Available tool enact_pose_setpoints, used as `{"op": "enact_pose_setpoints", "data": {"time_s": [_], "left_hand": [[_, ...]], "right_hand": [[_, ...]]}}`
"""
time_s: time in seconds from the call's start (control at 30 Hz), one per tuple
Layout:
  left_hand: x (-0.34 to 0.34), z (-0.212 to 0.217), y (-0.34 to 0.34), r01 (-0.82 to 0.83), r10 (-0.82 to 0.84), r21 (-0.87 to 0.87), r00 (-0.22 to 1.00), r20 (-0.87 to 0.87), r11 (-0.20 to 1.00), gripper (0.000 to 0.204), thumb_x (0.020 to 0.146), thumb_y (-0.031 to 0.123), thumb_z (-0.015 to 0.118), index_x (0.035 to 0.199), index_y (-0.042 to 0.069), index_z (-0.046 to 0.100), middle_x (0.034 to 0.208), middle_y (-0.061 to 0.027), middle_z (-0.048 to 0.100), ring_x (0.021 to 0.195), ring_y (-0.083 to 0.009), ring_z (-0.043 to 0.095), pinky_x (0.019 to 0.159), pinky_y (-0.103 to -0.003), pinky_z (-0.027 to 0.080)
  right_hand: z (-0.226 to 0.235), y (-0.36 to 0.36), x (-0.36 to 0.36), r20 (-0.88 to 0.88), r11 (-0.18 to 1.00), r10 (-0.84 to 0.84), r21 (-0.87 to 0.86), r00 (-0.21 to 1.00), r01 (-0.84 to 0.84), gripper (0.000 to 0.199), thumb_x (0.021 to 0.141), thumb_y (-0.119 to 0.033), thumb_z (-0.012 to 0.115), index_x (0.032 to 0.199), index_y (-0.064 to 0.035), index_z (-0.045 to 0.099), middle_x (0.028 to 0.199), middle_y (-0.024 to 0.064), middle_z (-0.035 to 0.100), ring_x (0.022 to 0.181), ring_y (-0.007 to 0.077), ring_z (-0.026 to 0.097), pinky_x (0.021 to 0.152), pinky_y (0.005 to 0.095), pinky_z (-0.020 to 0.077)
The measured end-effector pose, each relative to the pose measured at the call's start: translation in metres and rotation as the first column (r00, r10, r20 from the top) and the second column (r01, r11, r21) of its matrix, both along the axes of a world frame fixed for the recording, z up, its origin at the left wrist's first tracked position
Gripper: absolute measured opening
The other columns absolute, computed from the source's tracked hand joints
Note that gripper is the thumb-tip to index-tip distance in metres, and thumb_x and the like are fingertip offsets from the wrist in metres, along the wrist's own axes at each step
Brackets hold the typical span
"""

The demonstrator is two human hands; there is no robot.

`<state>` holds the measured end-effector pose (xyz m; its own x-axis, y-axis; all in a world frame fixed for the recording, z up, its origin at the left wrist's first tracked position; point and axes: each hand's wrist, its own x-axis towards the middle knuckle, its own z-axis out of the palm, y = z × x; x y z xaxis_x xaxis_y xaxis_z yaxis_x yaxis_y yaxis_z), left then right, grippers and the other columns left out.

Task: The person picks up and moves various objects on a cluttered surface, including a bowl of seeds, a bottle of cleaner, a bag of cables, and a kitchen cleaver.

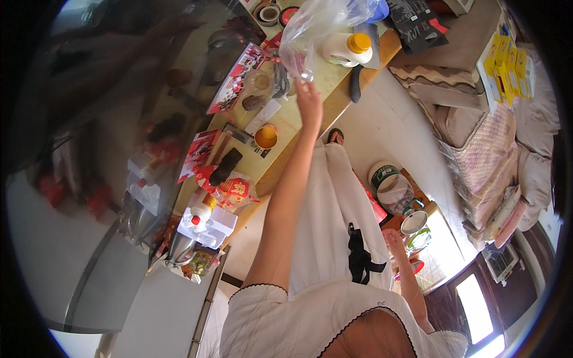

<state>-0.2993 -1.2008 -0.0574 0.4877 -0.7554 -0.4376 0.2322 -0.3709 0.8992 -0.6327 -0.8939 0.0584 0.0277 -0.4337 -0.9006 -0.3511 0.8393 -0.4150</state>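
My left hand [309, 98] reaches out over a long, cluttered yellow-green table [298, 119] and grips the lower end of a clear plastic bag [313, 27] that rises above it. A white bottle with an orange cap [347, 49] lies just to the right of the bag. A small orange cup [265, 137] stands to the lower left of my wrist. My right hand [395, 241] hangs low beside my white dress [334, 227], fingers loose and holding nothing, close to a large glass jar [395, 190] and a round white lid [413, 222].
Red packets [233, 80], a black remote [224, 167], a white bottle with a red cap [200, 215] and a clear box crowd the table. A black bag [418, 27] lies at the far end. A sofa with quilts [483, 149] and yellow boxes [507, 62] stands to the right.
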Motion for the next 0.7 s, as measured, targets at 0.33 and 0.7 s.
{"op": "enact_pose_setpoints", "data": {"time_s": [0.33,0.7], "left_hand": [[-0.019,0.005,-0.008,0.068,-0.004,-0.114,0.872,0.489,0.991,0.022,0.072,0.002,0.037,0.094,0.001,0.035,0.085,-0.0183,0.044,0.079,-0.0298,0.045,0.069,-0.035,0.036],[0.073,-0.071,-0.008,0.164,-0.773,0.782,0.364,0.519,0.602,0.042,0.074,0.01,0.044,0.108,-0.007,0.026,0.075,-0.0159,0.057,0.069,-0.026,0.058,0.058,-0.033,0.048]], "right_hand": [[0.01,0.015,0.007,0.002,0.991,-0.135,0.012,0.991,0.135,0.013,0.082,-0.014,0.04,0.087,-0.0047,0.047,0.074,0.0016,0.05,0.065,0.0079,0.047,0.059,0.0206,0.0395],[0.018,0.027,0.016,-0.147,0.997,-0.062,0.042,0.987,0.069,0.015,0.079,-0.013,0.04,0.081,-0.004,0.051,0.072,-0.0015,0.049,0.065,0.0062,0.043,0.058,0.0198,0.0347]]}}
